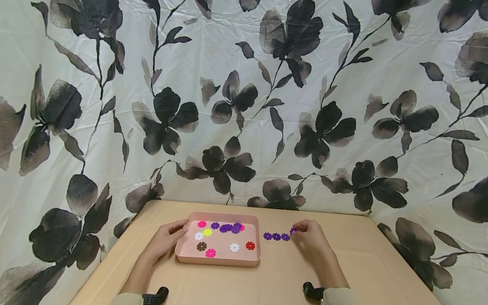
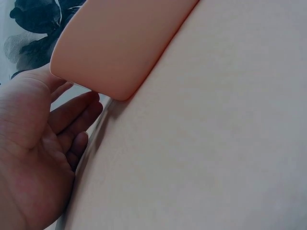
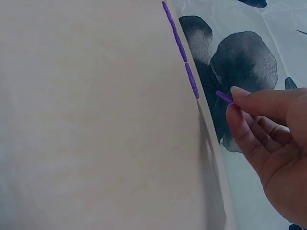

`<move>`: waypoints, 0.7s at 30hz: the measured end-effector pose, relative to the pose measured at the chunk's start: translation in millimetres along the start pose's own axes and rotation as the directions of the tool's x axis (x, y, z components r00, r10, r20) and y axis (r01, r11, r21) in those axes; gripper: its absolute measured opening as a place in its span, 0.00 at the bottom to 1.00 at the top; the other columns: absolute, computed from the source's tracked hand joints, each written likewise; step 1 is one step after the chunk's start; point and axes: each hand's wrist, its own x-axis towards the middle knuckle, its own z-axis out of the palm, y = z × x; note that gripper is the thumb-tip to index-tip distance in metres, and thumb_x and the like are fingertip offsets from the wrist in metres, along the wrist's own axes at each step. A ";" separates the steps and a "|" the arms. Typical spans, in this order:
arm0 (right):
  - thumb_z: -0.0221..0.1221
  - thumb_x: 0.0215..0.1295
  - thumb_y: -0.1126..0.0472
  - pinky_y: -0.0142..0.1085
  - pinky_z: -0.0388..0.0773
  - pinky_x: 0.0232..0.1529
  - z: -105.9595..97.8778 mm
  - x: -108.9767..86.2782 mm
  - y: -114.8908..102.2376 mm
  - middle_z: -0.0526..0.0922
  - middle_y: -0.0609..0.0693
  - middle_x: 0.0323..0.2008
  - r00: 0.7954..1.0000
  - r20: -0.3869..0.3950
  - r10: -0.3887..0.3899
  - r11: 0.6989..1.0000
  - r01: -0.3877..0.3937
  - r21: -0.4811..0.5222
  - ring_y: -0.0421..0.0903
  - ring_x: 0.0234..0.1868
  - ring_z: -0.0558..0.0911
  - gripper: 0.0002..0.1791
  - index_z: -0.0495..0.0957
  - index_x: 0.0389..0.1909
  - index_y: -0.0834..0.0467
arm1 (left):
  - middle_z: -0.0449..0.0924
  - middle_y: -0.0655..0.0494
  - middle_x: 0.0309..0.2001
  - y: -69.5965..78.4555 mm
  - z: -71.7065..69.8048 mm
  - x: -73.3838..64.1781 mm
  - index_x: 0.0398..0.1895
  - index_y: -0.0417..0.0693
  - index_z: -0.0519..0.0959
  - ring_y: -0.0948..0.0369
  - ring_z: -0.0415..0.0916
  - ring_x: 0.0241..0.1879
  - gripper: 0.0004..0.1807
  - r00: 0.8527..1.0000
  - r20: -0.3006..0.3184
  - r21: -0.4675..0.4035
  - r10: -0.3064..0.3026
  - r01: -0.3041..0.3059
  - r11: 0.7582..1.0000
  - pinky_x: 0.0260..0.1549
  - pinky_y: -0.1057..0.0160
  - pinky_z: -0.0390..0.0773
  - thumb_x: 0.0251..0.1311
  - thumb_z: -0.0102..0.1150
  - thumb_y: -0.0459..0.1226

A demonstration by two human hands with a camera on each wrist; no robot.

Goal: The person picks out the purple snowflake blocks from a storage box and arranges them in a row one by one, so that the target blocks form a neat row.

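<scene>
My right hand (image 1: 310,235) pinches a purple flower-shaped piece (image 3: 224,97) between thumb and fingertip, raised above the table surface. Just left of it, several flat purple flower pieces (image 1: 276,237) lie in a row on the table. My left hand (image 1: 162,241) holds the pink tray (image 1: 225,261) at its left edge, thumb at the rim and the other fingers by the outer wall. Inside the tray are more purple flowers (image 1: 226,228), pink ones (image 1: 210,253), white ones (image 1: 234,247), a yellow one (image 1: 207,232), a brown one (image 1: 201,246) and a red one (image 1: 250,245).
A light tan table (image 1: 282,279) carries the tray and the row. Behind it hangs a white cloth (image 1: 244,140) printed with dark flowers. Black straps with small devices sit on both wrists, near the sleeves (image 1: 337,296).
</scene>
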 end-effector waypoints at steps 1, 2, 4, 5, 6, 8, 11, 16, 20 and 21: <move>0.64 0.65 0.74 0.38 0.82 0.47 0.3 -0.9 0.2 0.88 0.58 0.42 1.000 0.006 0.025 0.999 -0.026 0.020 0.50 0.44 0.84 0.11 0.86 0.47 0.68 | 0.73 0.41 0.72 -0.1 0.0 -0.1 0.73 0.43 0.74 0.43 0.66 0.75 0.29 1.000 0.003 0.001 0.002 -0.002 1.000 0.73 0.45 0.68 0.75 0.60 0.46; 0.65 0.65 0.73 0.37 0.81 0.46 0.5 -1.4 0.7 0.88 0.58 0.42 0.999 0.012 0.040 0.999 -0.040 0.030 0.50 0.43 0.84 0.11 0.86 0.48 0.68 | 0.73 0.42 0.72 -0.4 0.1 0.0 0.73 0.44 0.74 0.44 0.67 0.75 0.29 1.000 0.001 -0.004 -0.001 0.001 1.000 0.73 0.45 0.68 0.74 0.60 0.46; 0.65 0.65 0.72 0.36 0.80 0.44 1.0 -1.6 2.9 0.87 0.57 0.41 0.998 0.021 0.063 0.997 -0.064 0.043 0.49 0.42 0.82 0.11 0.86 0.48 0.68 | 0.73 0.42 0.72 -0.7 0.1 0.1 0.73 0.44 0.74 0.44 0.67 0.75 0.29 1.000 0.003 -0.004 0.000 0.000 1.000 0.73 0.45 0.68 0.74 0.60 0.46; 0.66 0.65 0.72 0.36 0.80 0.43 1.1 -1.4 3.7 0.87 0.57 0.41 0.998 0.020 0.065 0.997 -0.066 0.041 0.49 0.42 0.82 0.11 0.86 0.47 0.67 | 0.73 0.42 0.72 -0.7 0.0 0.2 0.73 0.44 0.74 0.44 0.67 0.75 0.29 1.000 0.004 0.000 0.002 -0.002 1.000 0.73 0.45 0.68 0.75 0.60 0.46; 0.66 0.65 0.72 0.35 0.79 0.43 1.4 -1.1 4.6 0.87 0.56 0.41 0.997 0.020 0.070 0.997 -0.070 0.042 0.49 0.41 0.82 0.11 0.86 0.47 0.67 | 0.73 0.42 0.72 -0.8 0.0 0.3 0.73 0.44 0.74 0.44 0.67 0.75 0.29 1.000 0.002 -0.001 0.001 -0.001 1.000 0.73 0.45 0.68 0.75 0.60 0.46; 0.67 0.64 0.72 0.35 0.80 0.42 2.1 -0.3 7.7 0.87 0.56 0.40 0.998 0.025 0.054 0.998 -0.055 0.029 0.48 0.41 0.82 0.11 0.86 0.47 0.68 | 0.73 0.42 0.72 -0.8 0.0 0.3 0.73 0.44 0.74 0.44 0.67 0.75 0.29 1.000 0.000 0.000 0.001 -0.001 1.000 0.73 0.44 0.68 0.74 0.60 0.46; 0.67 0.64 0.73 0.35 0.82 0.41 2.6 0.2 11.4 0.88 0.56 0.39 0.999 0.041 0.036 0.999 -0.036 0.013 0.48 0.39 0.82 0.09 0.86 0.45 0.68 | 0.73 0.42 0.73 -0.7 -0.3 0.1 0.73 0.44 0.74 0.44 0.66 0.75 0.29 1.000 0.000 0.002 -0.002 0.002 1.000 0.73 0.44 0.68 0.74 0.60 0.46; 0.67 0.64 0.74 0.37 0.86 0.43 3.4 0.8 17.8 0.89 0.55 0.39 0.999 0.044 0.024 1.000 -0.024 -0.014 0.47 0.39 0.83 0.07 0.87 0.42 0.66 | 0.72 0.42 0.73 -0.3 -0.5 -0.6 0.73 0.44 0.74 0.44 0.65 0.76 0.29 1.000 0.001 -0.001 -0.010 0.010 1.000 0.74 0.45 0.67 0.74 0.60 0.47; 0.66 0.63 0.75 0.41 0.87 0.46 3.9 1.2 21.1 0.89 0.55 0.39 0.999 0.042 0.024 0.999 -0.023 -0.024 0.48 0.41 0.84 0.08 0.88 0.42 0.66 | 0.72 0.42 0.73 -0.6 -0.5 -0.3 0.73 0.45 0.74 0.43 0.65 0.76 0.29 1.000 -0.001 -0.001 -0.013 0.013 1.000 0.74 0.44 0.67 0.74 0.60 0.47; 0.67 0.63 0.75 0.42 0.87 0.47 4.1 1.4 21.8 0.89 0.55 0.39 0.999 0.041 0.025 0.999 -0.024 -0.027 0.48 0.41 0.85 0.08 0.88 0.42 0.66 | 0.72 0.42 0.73 -0.7 -0.4 -0.2 0.73 0.45 0.74 0.43 0.65 0.76 0.29 1.000 -0.002 -0.002 -0.015 0.015 1.000 0.74 0.44 0.67 0.74 0.60 0.47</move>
